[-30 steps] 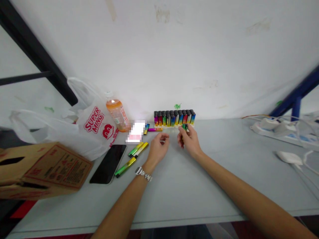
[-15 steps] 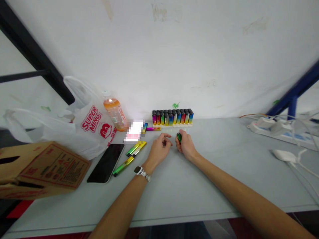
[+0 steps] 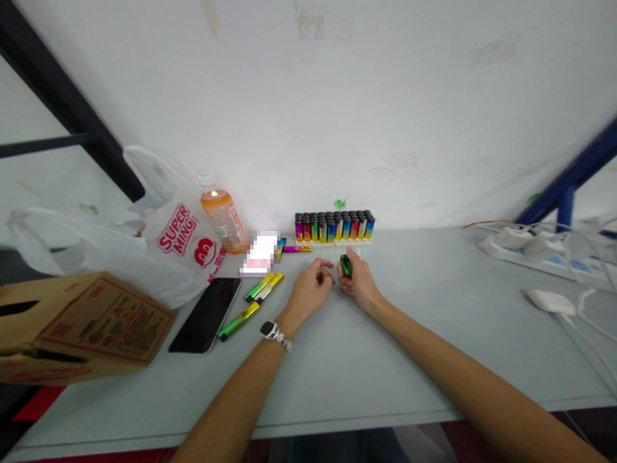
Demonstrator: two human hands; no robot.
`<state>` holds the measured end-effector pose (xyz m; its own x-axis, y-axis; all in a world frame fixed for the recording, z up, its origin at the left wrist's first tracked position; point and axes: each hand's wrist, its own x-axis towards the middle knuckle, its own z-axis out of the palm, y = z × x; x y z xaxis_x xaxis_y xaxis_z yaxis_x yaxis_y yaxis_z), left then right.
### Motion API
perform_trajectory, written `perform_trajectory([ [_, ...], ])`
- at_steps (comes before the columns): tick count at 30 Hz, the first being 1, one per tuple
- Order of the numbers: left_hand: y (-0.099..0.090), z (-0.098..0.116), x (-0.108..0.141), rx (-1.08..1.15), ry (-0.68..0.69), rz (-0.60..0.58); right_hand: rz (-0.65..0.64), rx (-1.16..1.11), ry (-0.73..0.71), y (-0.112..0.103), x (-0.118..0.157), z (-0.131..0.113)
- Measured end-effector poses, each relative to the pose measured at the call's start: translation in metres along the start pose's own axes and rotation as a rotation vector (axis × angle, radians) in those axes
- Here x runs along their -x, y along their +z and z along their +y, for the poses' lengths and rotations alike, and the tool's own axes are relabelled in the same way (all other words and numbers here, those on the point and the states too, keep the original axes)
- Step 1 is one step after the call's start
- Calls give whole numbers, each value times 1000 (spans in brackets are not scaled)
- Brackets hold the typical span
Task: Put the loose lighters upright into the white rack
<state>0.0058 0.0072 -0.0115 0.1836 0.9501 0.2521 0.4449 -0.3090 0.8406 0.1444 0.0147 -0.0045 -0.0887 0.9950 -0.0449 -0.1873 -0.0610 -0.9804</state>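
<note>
My right hand [image 3: 359, 283] is closed around a green lighter [image 3: 346, 265], whose dark end points up beside the thumb. To its left, my left hand [image 3: 311, 288] rests over the table with loosely curled fingers. The index finger and thumb are apart, and nothing shows between them. Behind both hands, against the wall, stands a pale rack [image 3: 354, 243] filled with upright, multicoloured lighters [image 3: 332, 228] with black tops. A purple-pink lighter [image 3: 297, 249] lies at the rack's left end. Several green and yellow lighters [image 3: 240, 320] lie left of my left hand.
On the left are a black phone [image 3: 205, 315], a cardboard box [image 3: 106, 328], a white plastic bag [image 3: 154, 257] and an orange drink bottle [image 3: 224, 215]. A blurred bright screen [image 3: 260, 253] lies near the bottle. At right sit a power strip [image 3: 525, 254] and a white charger [image 3: 552, 302].
The green lighter has tilted and shifted slightly left in my right hand. My left hand has barely moved.
</note>
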Motion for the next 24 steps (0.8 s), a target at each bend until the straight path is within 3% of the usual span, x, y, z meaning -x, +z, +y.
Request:
perform_trajectory([
  [4,0,1,0,-1,2,0,-58,2,-147,0,0,-2],
  [7,0,3,0,-3,7,-16,-73,69,-153,1,2,-2],
  [16,0,4,-1,-30,-19,-17,119,274,-282,2,2,4],
  [24,-1,5,-1,-46,-22,-34,144,329,-290,0,-1,6],
])
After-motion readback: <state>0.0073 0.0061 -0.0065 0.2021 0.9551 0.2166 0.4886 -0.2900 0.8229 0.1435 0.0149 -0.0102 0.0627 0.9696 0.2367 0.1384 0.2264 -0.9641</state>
